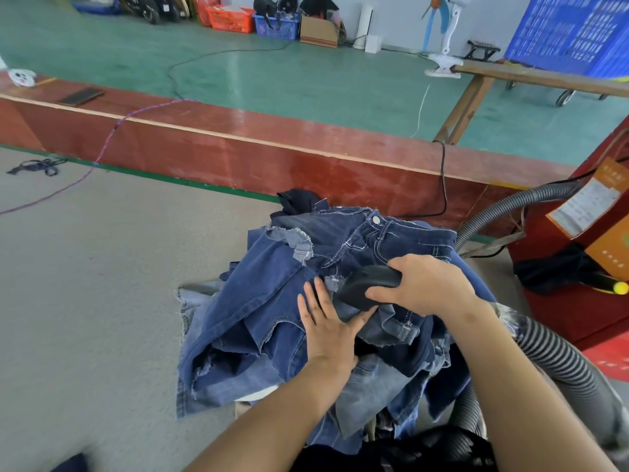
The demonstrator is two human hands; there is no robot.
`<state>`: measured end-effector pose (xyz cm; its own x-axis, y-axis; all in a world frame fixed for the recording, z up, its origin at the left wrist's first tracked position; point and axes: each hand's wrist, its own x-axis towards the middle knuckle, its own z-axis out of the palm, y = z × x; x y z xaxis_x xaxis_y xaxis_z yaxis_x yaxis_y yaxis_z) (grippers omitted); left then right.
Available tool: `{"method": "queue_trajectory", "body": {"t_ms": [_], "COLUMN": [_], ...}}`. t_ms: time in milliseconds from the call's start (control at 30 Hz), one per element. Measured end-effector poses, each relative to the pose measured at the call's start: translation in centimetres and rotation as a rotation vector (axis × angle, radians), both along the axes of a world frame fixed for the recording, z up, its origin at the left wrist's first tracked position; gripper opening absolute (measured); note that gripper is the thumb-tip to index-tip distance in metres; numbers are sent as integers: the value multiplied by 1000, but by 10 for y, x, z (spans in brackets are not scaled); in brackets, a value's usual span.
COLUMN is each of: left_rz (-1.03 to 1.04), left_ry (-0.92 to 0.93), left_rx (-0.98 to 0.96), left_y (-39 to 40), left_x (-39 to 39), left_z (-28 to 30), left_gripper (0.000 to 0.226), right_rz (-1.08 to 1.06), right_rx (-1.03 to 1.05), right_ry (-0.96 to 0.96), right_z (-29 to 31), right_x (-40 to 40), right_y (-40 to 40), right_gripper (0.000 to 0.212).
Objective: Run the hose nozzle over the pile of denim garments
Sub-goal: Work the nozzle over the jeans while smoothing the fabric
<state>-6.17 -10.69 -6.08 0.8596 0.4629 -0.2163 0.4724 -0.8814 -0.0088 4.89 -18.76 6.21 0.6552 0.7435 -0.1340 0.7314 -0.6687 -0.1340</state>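
Fingers (391,264) of right hand (425,284) curl round black nozzle (369,284), thumb underneath; left hand (328,325) lies flat, fingers straight, pressing denim just left of it. Denim pile (269,301) sits centre-near on grey table (85,284), its near edge hidden behind both forearms. Grey ribbed hose (558,356) runs right and near, partly behind right arm. Nozzle mouth faces down into the cloth, opening not visible.

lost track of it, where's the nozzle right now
In the head view, the black nozzle lies on the denim pile, gripped by the right hand.
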Motion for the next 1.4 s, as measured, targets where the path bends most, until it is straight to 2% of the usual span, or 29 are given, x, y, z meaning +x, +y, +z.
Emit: {"method": "queue_trajectory", "body": {"t_ms": [200,267,367,467,600,733,833,933,1167,1400], "left_rz": [-14,-19,-11,-13,-12,-10,-3,10,-12,-23], "left_ry": [-8,-5,10,18,-12,-38,-40,-32,-15,-13], "left_rx": [3,3,-13,-52,-42,4,17,-22,-4,-27], "left_y": [3,3,3,3,3,2,1,1,2,2], "left_x": [-2,-2,-1,-1,-2,-3,-2,-1,-2,-3], "left_z": [-4,-4,-4,-4,-5,-3,-5,-5,-2,-4], "left_gripper": [115,117,105,85,105,116,109,92,121,107], "right_rz": [58,55,29,33,61,45,17,13,37,8], "right_rx": [26,34,-20,-84,-22,33,9,-56,34,-19], "right_ry": [-133,-110,-22,-60,-145,-123,-54,-75,-186,-94], "right_z": [-9,-9,-1,3,-6,-11,-3,2,-13,-1], "right_x": [-13,-12,-2,1,-11,-14,-4,2,-16,1], "right_y": [13,12,0,-9,5,15,3,-9,14,-7], "right_gripper": [40,39,34,33,33,33,32,32,33,32]}}
